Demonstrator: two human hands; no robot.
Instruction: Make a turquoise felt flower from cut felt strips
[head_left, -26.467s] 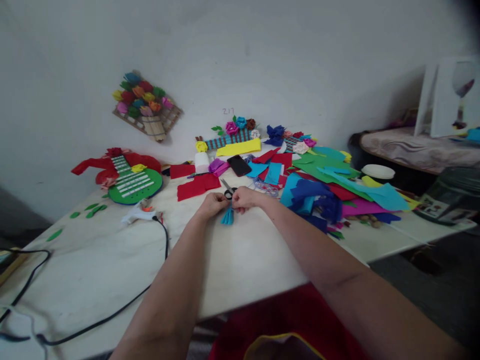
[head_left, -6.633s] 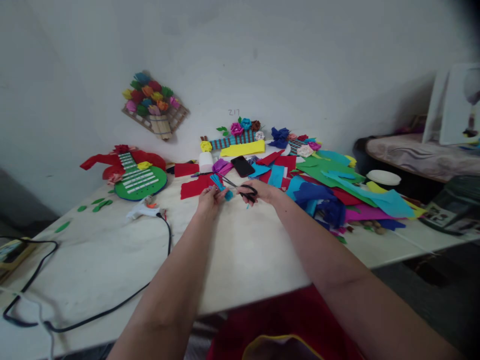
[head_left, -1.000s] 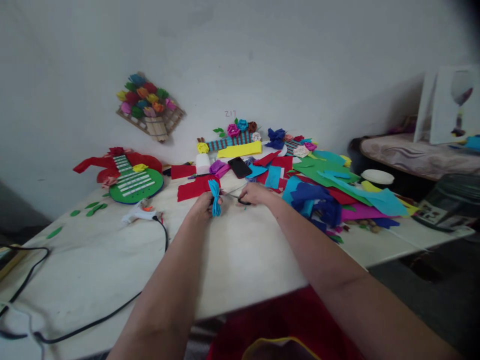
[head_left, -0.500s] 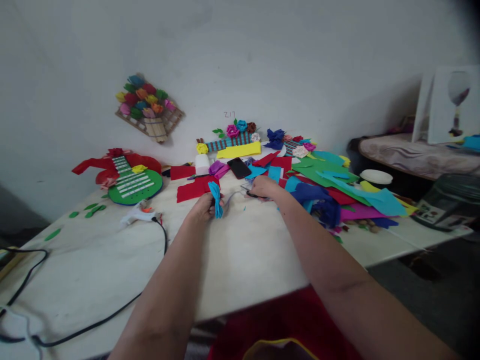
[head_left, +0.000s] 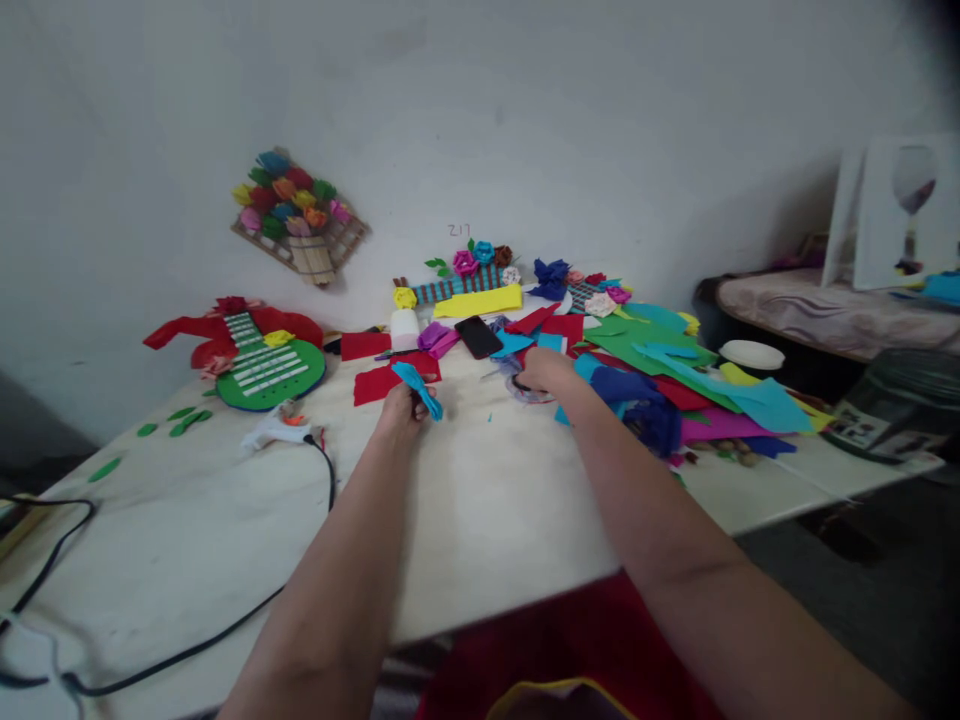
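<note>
My left hand (head_left: 405, 410) is closed around a gathered bunch of bright blue crepe paper (head_left: 417, 388), tilted and held a little above the pale table. To the right of it, my right hand (head_left: 546, 372) grips a pair of scissors (head_left: 517, 382), whose thin blades point left; the fingers are partly hidden. Under that hand lies a loose pale coil of ribbon or string (head_left: 531, 396), its exact kind unclear. A black phone (head_left: 478, 337) lies just beyond. Red paper sheets (head_left: 375, 385) rest behind my left hand.
Coloured paper (head_left: 645, 340) is heaped on the right. A white glue gun (head_left: 277, 428) with a black cable lies on the left, near a green-and-red paper guitar (head_left: 277, 372). A large jar (head_left: 892, 410) stands at the right edge. Paper flowers (head_left: 465, 262) line the wall.
The blue paper bunch has tipped from upright to slanting left. My right hand has shifted slightly right with the scissors. The pale strand between the hands no longer shows there.
</note>
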